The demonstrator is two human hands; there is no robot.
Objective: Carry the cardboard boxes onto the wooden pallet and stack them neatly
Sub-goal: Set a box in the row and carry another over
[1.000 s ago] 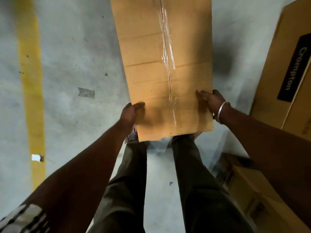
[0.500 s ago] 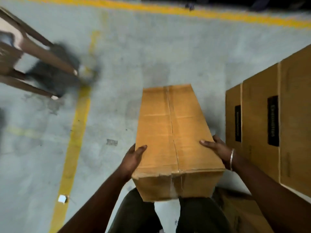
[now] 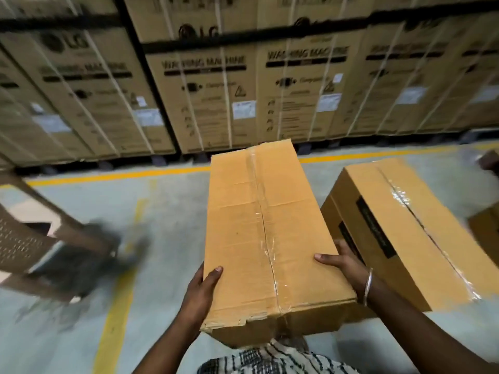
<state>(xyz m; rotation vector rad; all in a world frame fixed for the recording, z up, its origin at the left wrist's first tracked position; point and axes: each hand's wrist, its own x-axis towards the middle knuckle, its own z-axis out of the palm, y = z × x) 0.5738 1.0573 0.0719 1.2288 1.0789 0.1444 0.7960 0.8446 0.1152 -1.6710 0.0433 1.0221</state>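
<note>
Both hands, left point(image 3: 201, 288) and right point(image 3: 343, 261), grip the taped cardboard box point(image 3: 266, 238); fingers underneath are hidden. A blurred brown chair point(image 3: 35, 238) is cut off at left.

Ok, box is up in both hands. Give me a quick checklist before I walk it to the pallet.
1. Left hand grip on the carried box: ok, thumb over the top edge, fingers down the side.
2. Right hand grip: ok, thumb on top, fingers round the right side.
3. Box closed: ok, tape runs along the top seam; the near corner looks frayed.
4. Path on the left: not ok, a brown plastic chair stands close by.
5. Path on the right: not ok, another taped box sits right beside the load.
6. Wooden pallet location: cannot tell, none identifiable in this view.
</note>
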